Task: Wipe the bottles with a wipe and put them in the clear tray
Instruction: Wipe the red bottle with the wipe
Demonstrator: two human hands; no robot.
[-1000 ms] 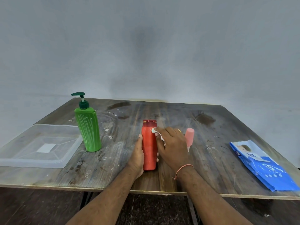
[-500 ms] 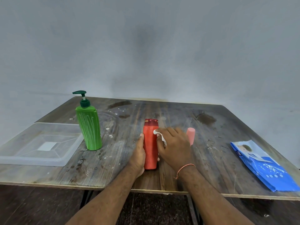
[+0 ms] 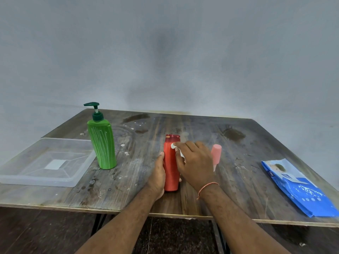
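Our left hand (image 3: 158, 177) grips the upright red plastic bottle (image 3: 171, 163); our right hand (image 3: 195, 165) fingers (image 3: 180, 146) press a white wipe (image 3: 173, 146) against it.

Soft, even, rather dim light with faint shadows; wide-angle bending at the edges (corners slightly smeared).

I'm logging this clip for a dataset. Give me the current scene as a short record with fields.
being wiped: upright red plastic bottle
left hand: grips the bottle's side
right hand: presses a white wipe near the cap
waiting: green pump bottle, small pink bottle
clear plastic tray: far left, no bottles in it
blue wipes pack: far right
surface: worn wooden table
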